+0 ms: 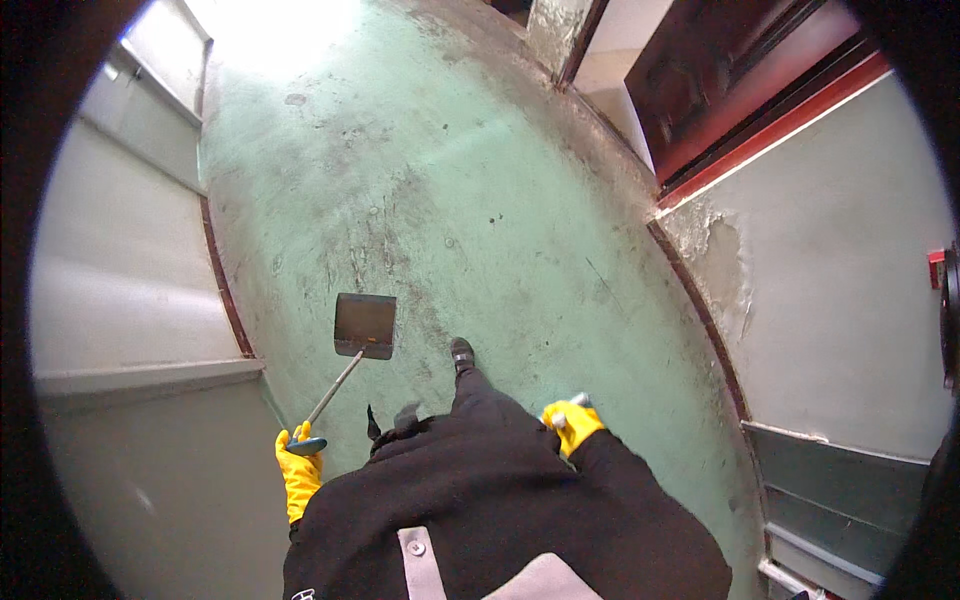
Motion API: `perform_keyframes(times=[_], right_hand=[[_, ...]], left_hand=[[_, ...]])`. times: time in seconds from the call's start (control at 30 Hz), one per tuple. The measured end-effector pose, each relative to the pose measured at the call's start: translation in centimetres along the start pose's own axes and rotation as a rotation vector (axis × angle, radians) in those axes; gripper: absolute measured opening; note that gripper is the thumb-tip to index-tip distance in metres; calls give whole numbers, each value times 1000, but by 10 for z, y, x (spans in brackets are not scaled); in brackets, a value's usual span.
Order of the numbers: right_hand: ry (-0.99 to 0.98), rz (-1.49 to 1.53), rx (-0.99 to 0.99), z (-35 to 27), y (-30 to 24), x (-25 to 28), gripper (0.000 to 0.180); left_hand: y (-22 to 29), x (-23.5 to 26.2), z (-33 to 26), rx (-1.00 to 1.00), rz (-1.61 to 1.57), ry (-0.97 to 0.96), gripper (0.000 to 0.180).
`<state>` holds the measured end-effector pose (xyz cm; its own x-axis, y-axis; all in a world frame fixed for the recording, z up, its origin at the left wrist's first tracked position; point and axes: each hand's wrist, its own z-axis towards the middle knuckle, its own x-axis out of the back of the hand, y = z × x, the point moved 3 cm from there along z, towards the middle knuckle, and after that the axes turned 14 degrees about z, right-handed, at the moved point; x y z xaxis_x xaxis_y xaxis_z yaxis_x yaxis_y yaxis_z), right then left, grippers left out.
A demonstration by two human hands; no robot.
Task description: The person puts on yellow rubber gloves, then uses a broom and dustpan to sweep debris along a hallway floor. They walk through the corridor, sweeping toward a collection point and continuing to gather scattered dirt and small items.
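A dark, square-bladed dustpan (365, 322) with a long thin handle (337, 390) is ahead of me over the green floor, a small orange-brown bit showing near its handle end. My left hand (300, 462), in a yellow rubber glove, is closed around the blue grip (307, 446) at the handle's upper end. On the right, by my hip, my yellow-gloved right hand (574, 424) is closed on a pale grey, rod-like thing (581, 399). Only its ends stick out of the fist, so its kind cannot be made out.
The worn green floor (480, 240) has dark scuffs and small specks. Pale walls rise at the left (120, 270) and right (830, 290), the right one with peeling paint. A dark red door (730, 90) stands open at the upper right. My shoe (462, 352) is right of the dustpan.
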<state>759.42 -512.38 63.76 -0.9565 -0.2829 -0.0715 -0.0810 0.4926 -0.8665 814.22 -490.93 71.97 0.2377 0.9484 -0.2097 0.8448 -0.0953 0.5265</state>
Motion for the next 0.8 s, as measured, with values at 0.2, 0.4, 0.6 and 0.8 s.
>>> perform_keyframes(times=[0.2,0.4,0.6,0.8], right_hand=[[-215,53,90,175,-93,-89,17],[15,337,-456,292,-183,-155,21],[156,372,-444,268,-234,-157,22],[-47,-379,-226,276,-249,-158,20]], left_hand=[[60,-48,20,-151,54,170,40],[125,-99,73,-94,28,227,37],[197,-170,173,95,-37,49,33],[284,-294,250,34,-59,184,38]])
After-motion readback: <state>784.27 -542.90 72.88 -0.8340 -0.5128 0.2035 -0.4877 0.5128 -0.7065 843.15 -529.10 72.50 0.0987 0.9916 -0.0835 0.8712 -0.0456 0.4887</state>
